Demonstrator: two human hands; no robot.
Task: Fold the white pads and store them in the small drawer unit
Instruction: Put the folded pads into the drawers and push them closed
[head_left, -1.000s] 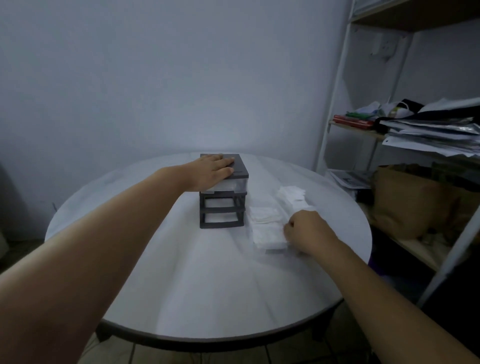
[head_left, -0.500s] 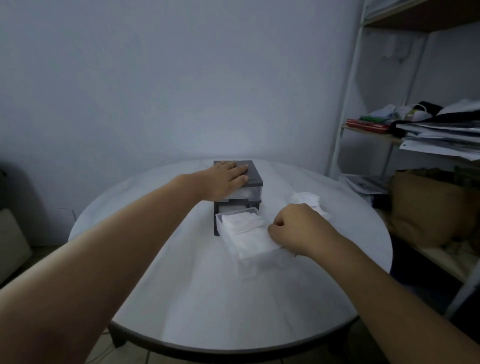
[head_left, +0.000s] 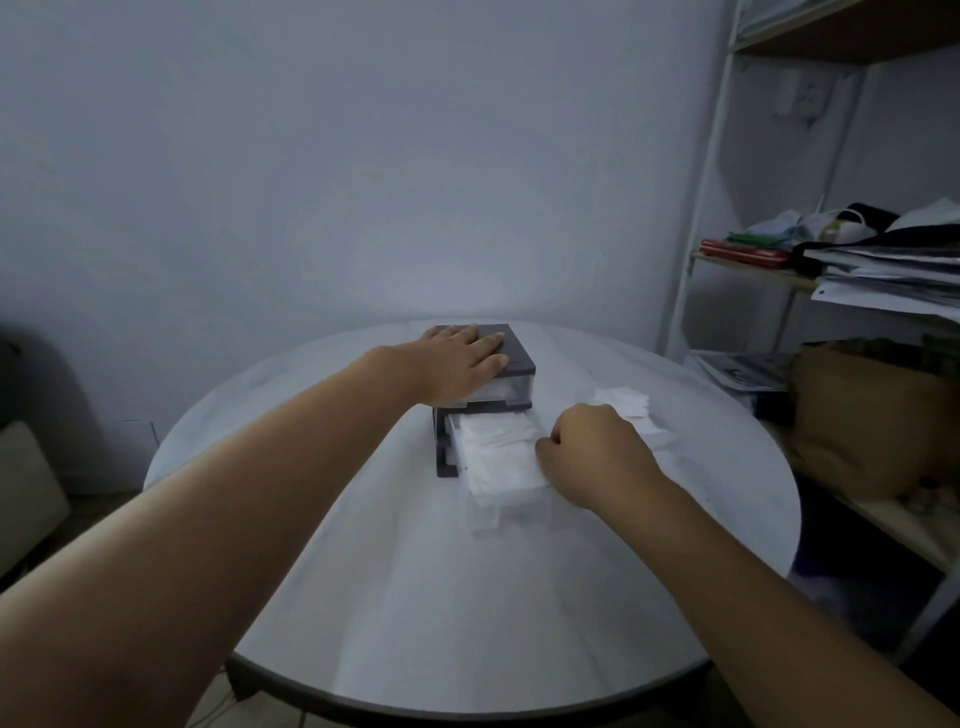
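White pads (head_left: 501, 457): in the half-out drawer (head_left: 485, 514), centre frame.
Left hand (head_left: 462, 364): flat atop drawer unit (head_left: 517, 358).
Right hand (head_left: 592, 452): gripping drawer's side, partly hiding loose pads (head_left: 626, 402).

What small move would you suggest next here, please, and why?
Probably slide the drawer fully in: it juts out of the drawer unit loaded with white pads, the right hand grips it, and the left hand rests flat on top.
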